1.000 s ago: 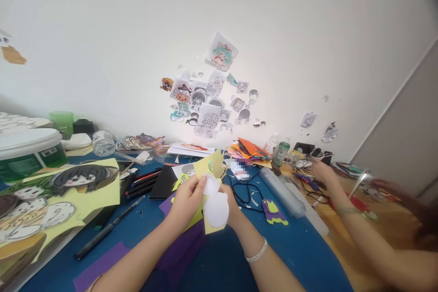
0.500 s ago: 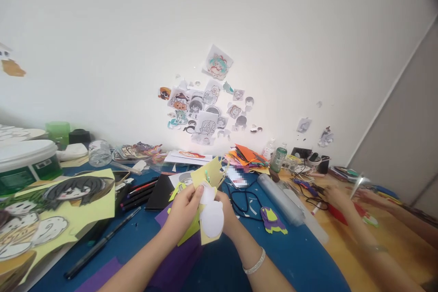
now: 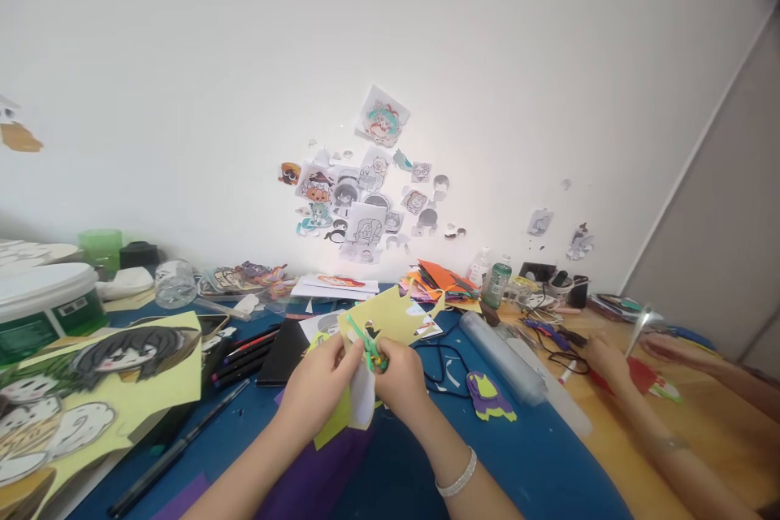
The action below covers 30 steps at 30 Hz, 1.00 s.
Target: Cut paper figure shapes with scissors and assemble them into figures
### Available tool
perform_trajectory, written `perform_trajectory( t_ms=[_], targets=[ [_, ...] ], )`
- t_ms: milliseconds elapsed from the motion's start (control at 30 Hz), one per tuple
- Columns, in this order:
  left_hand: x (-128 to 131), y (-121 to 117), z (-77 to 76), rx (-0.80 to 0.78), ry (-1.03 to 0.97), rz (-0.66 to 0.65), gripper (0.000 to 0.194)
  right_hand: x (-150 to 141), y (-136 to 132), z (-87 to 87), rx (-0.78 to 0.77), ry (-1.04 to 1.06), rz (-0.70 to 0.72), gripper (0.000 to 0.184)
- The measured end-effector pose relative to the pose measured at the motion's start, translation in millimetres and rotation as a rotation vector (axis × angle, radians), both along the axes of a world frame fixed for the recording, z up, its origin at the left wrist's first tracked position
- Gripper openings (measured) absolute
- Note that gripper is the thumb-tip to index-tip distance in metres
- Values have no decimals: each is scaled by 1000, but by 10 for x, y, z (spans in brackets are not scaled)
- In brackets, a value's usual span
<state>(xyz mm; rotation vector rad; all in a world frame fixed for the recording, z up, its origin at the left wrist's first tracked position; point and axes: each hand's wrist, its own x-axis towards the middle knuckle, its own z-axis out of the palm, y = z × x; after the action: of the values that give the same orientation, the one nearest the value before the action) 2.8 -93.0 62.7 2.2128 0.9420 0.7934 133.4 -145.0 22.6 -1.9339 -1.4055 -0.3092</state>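
Observation:
My left hand [image 3: 317, 383] pinches a pale yellow foam sheet [image 3: 395, 318] with a white paper cut-out [image 3: 361, 398] against it, held above the blue table [image 3: 536, 447]. My right hand [image 3: 399, 375] grips small green-handled scissors [image 3: 368, 344], whose blades meet the sheet's edge. The yellow sheet has jagged cut edges and fans out to the upper right. A bracelet sits on my right wrist [image 3: 458, 473]. Purple foam [image 3: 322, 471] lies under my hands.
Another person's hands [image 3: 606, 360] work on red paper at the right. A clear plastic roll [image 3: 500, 355], a purple-and-yellow cut-out [image 3: 487, 395], black cables, pens [image 3: 244, 349], a green tub [image 3: 42, 305] and a character drawing on yellow foam [image 3: 110, 374] crowd the table.
The white cut-out has turned edge-on and the yellow sheet has swung up and to the right. The green scissors now show in my right hand. The other person's arm shifted.

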Motion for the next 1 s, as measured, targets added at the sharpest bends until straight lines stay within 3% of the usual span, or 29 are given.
perform_trajectory(
  t_ms=[267, 567, 667, 833, 1000],
  targets=[
    [22, -9, 6, 73, 131, 60, 38, -15, 32, -81, -25, -100, -65, 9],
    [70, 36, -62, 9, -38, -3, 11, -39, 30, -58, 11, 48, -19, 14],
    [61, 31, -41, -71, -123, -41, 10, -32, 49, -78, 8, 245, 104, 18],
    [39, 48, -9, -141, -229, -123, 10, -34, 78, -94, 7, 721, 430, 23],
    [45, 65, -18, -179, -296, -156, 9, -63, 55, -42, 31, 919, 634, 22]
  ],
)
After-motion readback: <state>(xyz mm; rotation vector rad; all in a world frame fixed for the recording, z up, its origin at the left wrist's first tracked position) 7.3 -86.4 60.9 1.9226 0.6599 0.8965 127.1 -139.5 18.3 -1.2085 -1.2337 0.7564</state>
